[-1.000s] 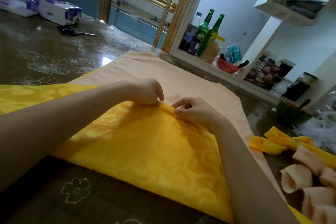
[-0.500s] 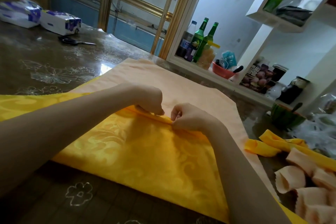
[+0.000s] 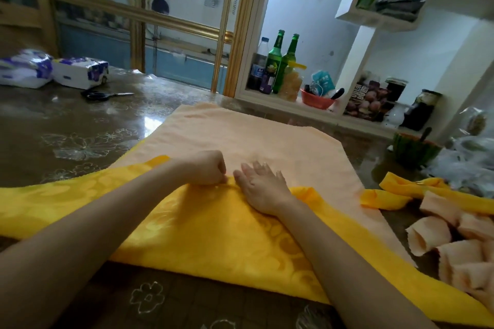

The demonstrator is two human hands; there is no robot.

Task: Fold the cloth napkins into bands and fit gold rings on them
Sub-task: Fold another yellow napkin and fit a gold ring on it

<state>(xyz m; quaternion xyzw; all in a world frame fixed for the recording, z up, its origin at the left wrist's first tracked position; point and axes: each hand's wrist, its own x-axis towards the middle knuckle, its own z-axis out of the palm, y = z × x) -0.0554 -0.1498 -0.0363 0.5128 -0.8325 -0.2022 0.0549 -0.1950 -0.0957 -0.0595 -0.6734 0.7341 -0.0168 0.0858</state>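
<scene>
Opened the right hand (image 3: pixel 260 184) out of its pinch of half a second before and laid it flat, fingers straight, on the turned-over far edge of the yellow napkin (image 3: pixel 213 235), but kept the left hand (image 3: pixel 211 172) curled and pinching that same edge just beside it. Kept the yellow napkin spread over the peach napkin (image 3: pixel 254 136) on the table (image 3: pixel 66 120), close in front of the body. Judged this as pressing down the first narrow fold: creasing begun, most of the band still to fold, no ring yet on this cloth.
</scene>
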